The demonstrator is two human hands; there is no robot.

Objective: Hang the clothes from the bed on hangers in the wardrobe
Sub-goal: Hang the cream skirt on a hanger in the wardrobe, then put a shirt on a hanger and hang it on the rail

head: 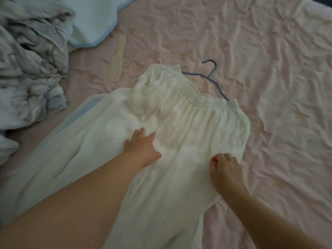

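- White garment (188,133), with a gathered elastic band at its far edge, lies spread flat on the pink bed sheet (269,60); it serves as the landmark below.
- Left hand (142,150) rests on the garment's middle; its fingers press into the cloth, slightly bent, and whether they pinch a fold cannot be told.
- Right hand (224,168) sits at the garment's right edge, fingers curled down onto the fabric; it appears to hold the cloth there, though the grip itself is hidden under the knuckles.
- Blue hanger (210,76) lies on the sheet just beyond the elastic band; its hook points away from the garment, and one shoulder runs beneath the band, out of sight.
- Pale wooden comb (117,60) lies beyond the garment to the left, apart from it.
- Light blue blanket (93,20) with a darker blue border lies farther beyond the comb; a similar blue-edged cloth (53,141) shows under the garment's left side.
- Heap of rumpled grey-white bedding (30,69) lies well to the garment's left, cut off by the frame.
- The garment's near end is cut off by the lower frame edge and partly covered by the left forearm.
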